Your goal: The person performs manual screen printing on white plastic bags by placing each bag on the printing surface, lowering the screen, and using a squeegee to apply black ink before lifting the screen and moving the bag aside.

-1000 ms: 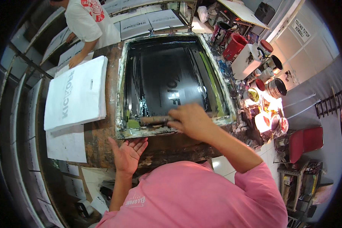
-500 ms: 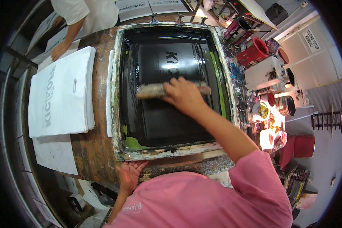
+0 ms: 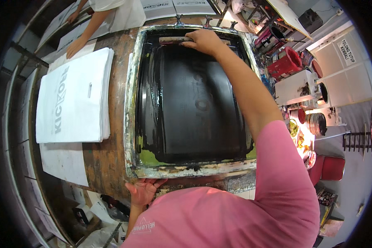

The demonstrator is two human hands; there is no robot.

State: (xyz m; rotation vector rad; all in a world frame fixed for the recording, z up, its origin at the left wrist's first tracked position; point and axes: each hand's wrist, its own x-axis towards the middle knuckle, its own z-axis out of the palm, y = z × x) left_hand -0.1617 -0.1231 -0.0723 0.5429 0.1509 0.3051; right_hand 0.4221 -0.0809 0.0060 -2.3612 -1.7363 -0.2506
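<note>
Plainly, in the head view, the right hand (image 3: 206, 42) has its fingers wrapped around the wooden bar of a squeegee (image 3: 172, 40), which lies across the far end of a screen frame (image 3: 190, 170). The left hand (image 3: 143, 192) is palm up with fingers spread and loosely bent at the frame's near edge; whether the fingertips touch the underside cannot be told. Three metal clamps (image 3: 208, 22) stand close behind the squeegee, and the right forearm crosses the screen, hiding part of its right rim. To the left, a stack of white bags (image 3: 76, 97) sits on the worktable (image 3: 111, 165), a co-worker's hand (image 3: 75, 47) near its far edge. A red bucket (image 3: 284, 64) and a white box-shaped container (image 3: 294, 87) crowd the right side.

As for surfaces, the mesh (image 3: 186, 128) is flat, smooth and glossy with wet black ink, streaked at the left and bordered by green patches. Crusted, flaking paint roughens the rectangular frame; the tabletop is brown, scuffed and stained. The bags look soft and matte, with grey print and a narrow slot.
</note>
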